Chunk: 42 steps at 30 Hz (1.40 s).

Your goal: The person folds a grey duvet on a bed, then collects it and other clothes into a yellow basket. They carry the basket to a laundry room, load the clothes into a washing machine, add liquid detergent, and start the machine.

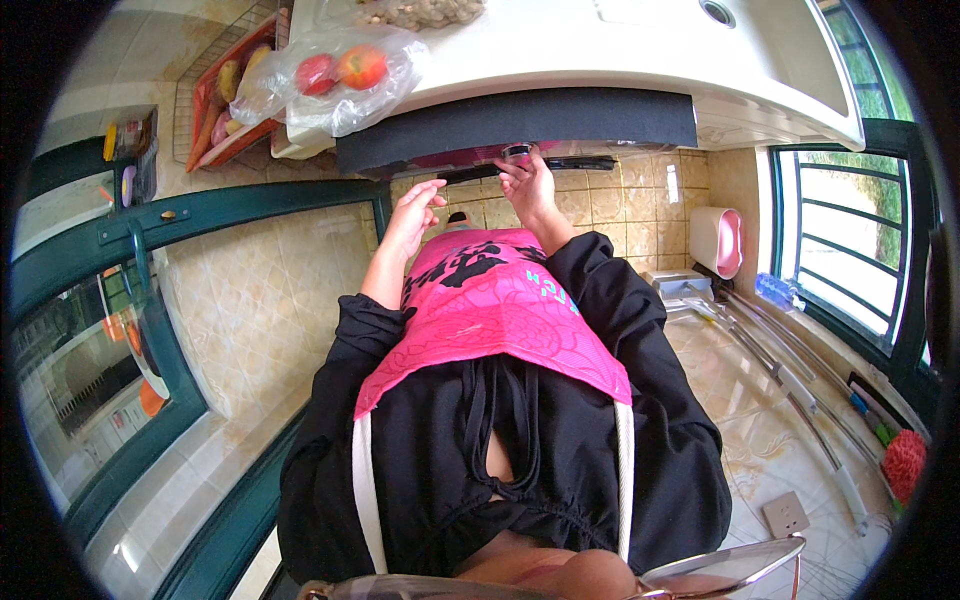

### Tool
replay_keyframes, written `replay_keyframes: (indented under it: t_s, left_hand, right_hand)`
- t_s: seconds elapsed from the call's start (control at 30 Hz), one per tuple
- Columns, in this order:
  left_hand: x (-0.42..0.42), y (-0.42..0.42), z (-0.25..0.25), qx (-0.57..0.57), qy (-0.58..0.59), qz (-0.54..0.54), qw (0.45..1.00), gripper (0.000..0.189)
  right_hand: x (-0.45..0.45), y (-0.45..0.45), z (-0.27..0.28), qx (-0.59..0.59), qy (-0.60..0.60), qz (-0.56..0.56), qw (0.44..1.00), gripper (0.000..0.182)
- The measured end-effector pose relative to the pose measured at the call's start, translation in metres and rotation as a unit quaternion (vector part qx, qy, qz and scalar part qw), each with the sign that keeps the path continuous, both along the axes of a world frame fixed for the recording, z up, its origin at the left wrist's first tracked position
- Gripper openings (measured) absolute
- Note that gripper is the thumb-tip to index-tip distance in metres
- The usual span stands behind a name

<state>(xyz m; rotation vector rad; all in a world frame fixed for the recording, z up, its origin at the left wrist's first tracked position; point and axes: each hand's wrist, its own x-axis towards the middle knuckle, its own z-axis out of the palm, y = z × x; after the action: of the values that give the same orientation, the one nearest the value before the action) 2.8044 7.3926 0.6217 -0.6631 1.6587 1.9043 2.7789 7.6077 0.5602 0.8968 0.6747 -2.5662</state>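
Observation:
My right hand (pixel 529 189) is raised with its palm partly up and its fingers apart, at a round metallic knob (pixel 517 154) under the dark front panel (pixel 517 120) of the white counter. Its fingertips are blurred and lie right beside the knob; whether they touch it cannot be told. To the left, my left hand (pixel 418 216) hangs in front of the same panel, fingers loosely bent and apart, holding nothing. Both hands are over the far end of a pink apron (pixel 495 300) with dark print, worn over black clothes.
A clear plastic bag (pixel 405 64) with red fruit lies on the white counter (pixel 570 45), near a sink basin (pixel 780 60). A wire rack (pixel 184 112) with vegetables stands at the left. Green-framed glass doors (pixel 270 191) flank me; metal poles (pixel 780 375) lean at the right by a barred window (pixel 847 217).

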Motion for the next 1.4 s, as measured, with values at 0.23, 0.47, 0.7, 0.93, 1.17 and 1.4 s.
replay_keyframes:
  t_s: [0.23,0.47,0.7,0.93,1.17,1.4]
  left_hand:
    - [0.005,-0.001,0.0,-0.008,0.002,0.005,1.0,0.023]
    - [0.005,-0.001,-0.002,-0.011,0.003,0.008,1.0,0.023]
    - [0.005,0.003,-0.001,-0.013,-0.002,0.005,1.0,0.023]
    - [0.002,0.005,0.001,-0.023,-0.007,0.003,1.0,0.023]
    - [0.002,0.004,-0.002,-0.021,-0.006,0.008,1.0,0.023]
    - [0.002,0.007,-0.001,-0.022,-0.003,0.008,1.0,0.024]
  right_hand:
    - [0.004,-0.005,0.019,0.036,-0.022,-0.025,0.999,0.056]
    - [0.006,-0.005,0.018,0.131,0.0,-0.037,0.991,0.052]
    - [0.006,0.001,-0.004,-0.029,0.012,-0.016,0.999,0.049]
    - [0.007,0.001,0.009,-0.029,0.001,-0.006,1.0,0.059]
    - [0.0,-0.007,0.022,0.175,-0.009,-0.031,0.984,0.065]
    - [0.0,-0.001,0.016,0.133,0.003,-0.035,0.99,0.062]
